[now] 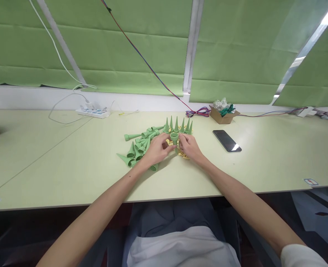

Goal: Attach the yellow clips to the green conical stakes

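Observation:
My left hand (158, 149) is closed around a green plastic watering spike (174, 137), its wide cupped end up and its point down. My right hand (190, 146) is pinched at the right side of the cup rim; whatever lies between its fingertips is hidden. Small yellow plastic parts (184, 155) lie under and between the hands. Behind them several green spikes (176, 125) stand point up in a group. Beside my left hand, more loose green spikes (137, 150) lie in a heap, some partly covered by that hand.
A black phone (227, 141) lies to the right. Farther back are a small cardboard box (222, 117) with plastic wrap and green material, a coiled red-blue cable (198, 112), and a white power strip (93, 112) at left. Green blinds (125, 48) hang behind the table (69, 178).

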Motion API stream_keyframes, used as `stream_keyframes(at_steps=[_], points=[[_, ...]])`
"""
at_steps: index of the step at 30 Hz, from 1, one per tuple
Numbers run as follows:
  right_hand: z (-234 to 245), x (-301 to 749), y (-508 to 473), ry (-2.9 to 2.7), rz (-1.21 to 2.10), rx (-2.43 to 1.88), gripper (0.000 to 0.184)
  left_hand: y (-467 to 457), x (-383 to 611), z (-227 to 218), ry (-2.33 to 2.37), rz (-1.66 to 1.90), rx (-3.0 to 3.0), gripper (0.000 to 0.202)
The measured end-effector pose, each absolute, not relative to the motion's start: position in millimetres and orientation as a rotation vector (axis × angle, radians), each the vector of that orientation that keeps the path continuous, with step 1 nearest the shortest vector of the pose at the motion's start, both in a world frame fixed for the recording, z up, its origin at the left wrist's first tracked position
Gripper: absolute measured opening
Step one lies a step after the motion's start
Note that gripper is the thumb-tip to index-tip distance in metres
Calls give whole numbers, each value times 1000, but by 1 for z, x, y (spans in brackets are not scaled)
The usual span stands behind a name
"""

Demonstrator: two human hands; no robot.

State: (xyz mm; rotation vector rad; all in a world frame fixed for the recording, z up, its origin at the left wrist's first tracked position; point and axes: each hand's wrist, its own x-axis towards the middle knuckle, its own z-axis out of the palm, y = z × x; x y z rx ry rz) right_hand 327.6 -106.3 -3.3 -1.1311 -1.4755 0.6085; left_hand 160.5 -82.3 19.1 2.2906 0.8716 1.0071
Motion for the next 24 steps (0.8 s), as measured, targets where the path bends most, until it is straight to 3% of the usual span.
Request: stream_keyframes(at_steps=[5,11,17,24], points=[[-3,323,-110,-1420,685,-1097,54,-84,162,21,903,1031,2268,15],[0,319,-113,-1358,811,-966,51,-84,161,23,960,1087,2186,16],[1,320,-113,-1399,698,-1036,52,-82,162,24,923,941,2122,34],[2,321,-113,-1457,576,-1080,51,-82,164,26,792,908,1593,47]])
